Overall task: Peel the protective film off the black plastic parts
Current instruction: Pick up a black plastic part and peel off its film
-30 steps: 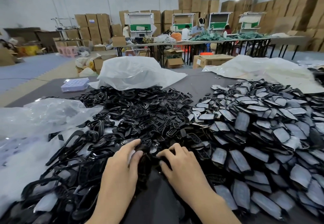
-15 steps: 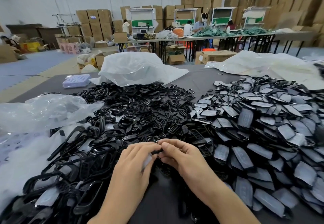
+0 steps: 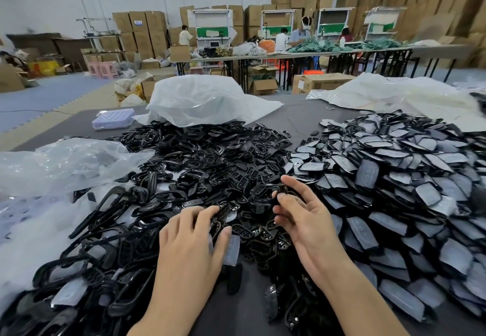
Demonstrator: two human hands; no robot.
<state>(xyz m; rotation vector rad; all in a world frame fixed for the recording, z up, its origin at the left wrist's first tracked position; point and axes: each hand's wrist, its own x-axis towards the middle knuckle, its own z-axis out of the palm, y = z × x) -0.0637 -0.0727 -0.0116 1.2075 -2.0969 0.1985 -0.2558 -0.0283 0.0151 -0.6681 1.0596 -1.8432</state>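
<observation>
In the head view, our right hand sits just right of centre, palm turned inward. Thumb and forefinger pinch a small black part by its edge, and the other fingers are loosely spread and free. The part looks light, stiff and glossy, so we judge it slippery; the rim is the best place to hold it, leaving the flat face free for a nail to lift the film at a corner.

Our left hand lies palm down at lower centre, its fingers gently curved over the heap of bare parts. A pale strip of film lies by its thumb (blurred, so we cannot tell whether it is pinched). The strip seems thin, limp and clingy.

The pile of covered parts fills the right of the frame.
</observation>
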